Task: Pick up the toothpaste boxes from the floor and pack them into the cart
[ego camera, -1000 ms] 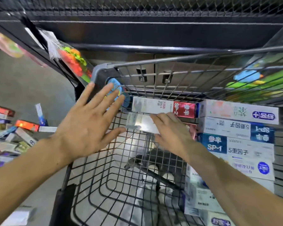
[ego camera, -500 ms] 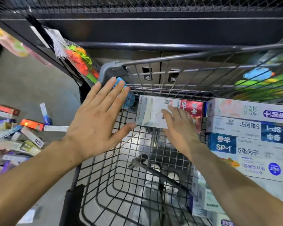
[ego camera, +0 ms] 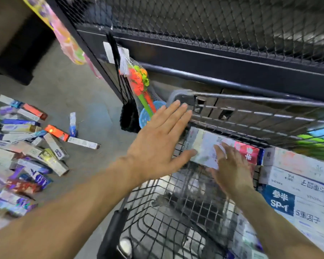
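We seat the white-and-red cardboard toothpaste box (ego camera: 213,148) flush vs. far wall of the black wire cart (ego camera: 176,230): right hand (ego camera: 230,169) flat, fingers straight, pressing; left hand (ego camera: 157,144) flat, steadying box end. Push evenly.

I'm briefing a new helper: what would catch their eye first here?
Two hands: the left hand spread flat at the cart corner, the right hand pressing a white-and-red box at the cart's far end. A jumble of toothpaste boxes lies on the floor, left.
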